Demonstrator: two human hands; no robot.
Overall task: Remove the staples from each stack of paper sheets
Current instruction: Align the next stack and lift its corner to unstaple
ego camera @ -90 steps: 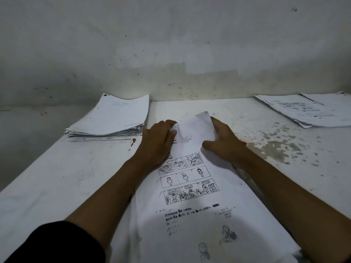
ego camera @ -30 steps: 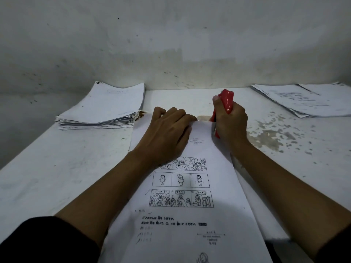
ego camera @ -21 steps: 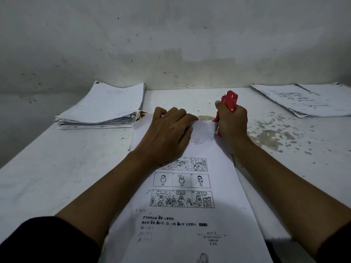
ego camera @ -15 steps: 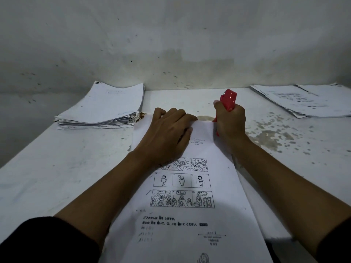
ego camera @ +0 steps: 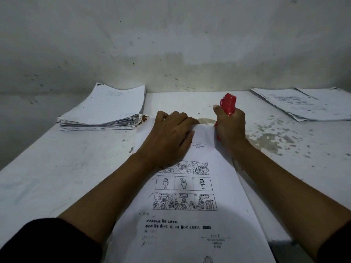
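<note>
While the left hand (ego camera: 171,137) lies on the upper part of the stapled worksheet packet (ego camera: 187,204), fingers bent at the knuckles and pressing the paper to the table (ego camera: 62,173), the right hand (ego camera: 230,128) is wrapped round a red staple remover (ego camera: 228,106), whose upper end sticks out above the fist and whose lower end reaches down to the packet's far right corner. That corner is what the coming move turns on: it lies just ahead of the right hand, which is plainly the nearer of the two, while the left hand holds the sheets just beside it on the left. The packet's long axis runs from the person's body away toward the wall, so the far short edge is the working end. The staple itself is hidden behind the hand and tool, so I cannot tell whether it is already caught or out. There are no containers here; a thick stack of papers (ego camera: 106,112) sits at the far left, and flatter papers (ego camera: 305,103) lie spread at the far right, both well apart from the hands.
</note>
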